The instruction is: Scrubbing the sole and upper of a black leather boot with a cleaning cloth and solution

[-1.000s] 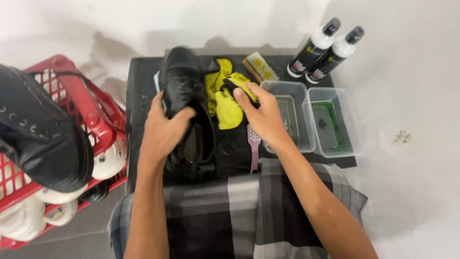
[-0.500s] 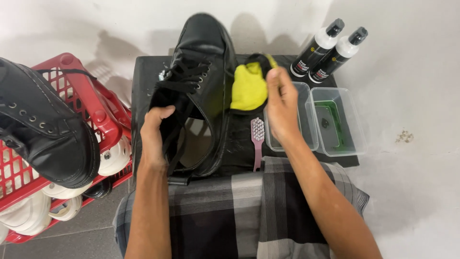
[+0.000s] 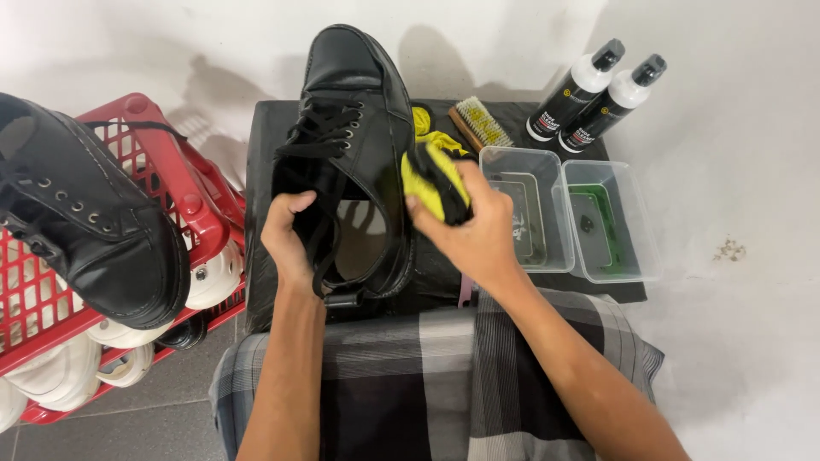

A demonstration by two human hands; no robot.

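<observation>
A black lace-up leather shoe [image 3: 350, 102] lies on a dark mat [image 3: 265, 154], toe pointing away from me. My left hand [image 3: 289, 239] grips the near rim of its opening, fingers inside. My right hand [image 3: 474, 230] holds a yellow cloth [image 3: 427, 175] and presses it against the shoe's right side. Part of the cloth trails behind, near a wooden bristle brush [image 3: 480, 121].
Two clear plastic tubs [image 3: 547, 256] sit right of the shoe, and two black spray bottles [image 3: 594, 90] lie beyond them. A red basket [image 3: 184, 183] at left holds white shoes, with a second black shoe [image 3: 85, 230] on top. A pink brush handle [image 3: 465, 294] shows under my right wrist.
The shoe went from standing on edge to lying open-side up. My right hand picked up the yellow cloth and brought it left onto the shoe's side.
</observation>
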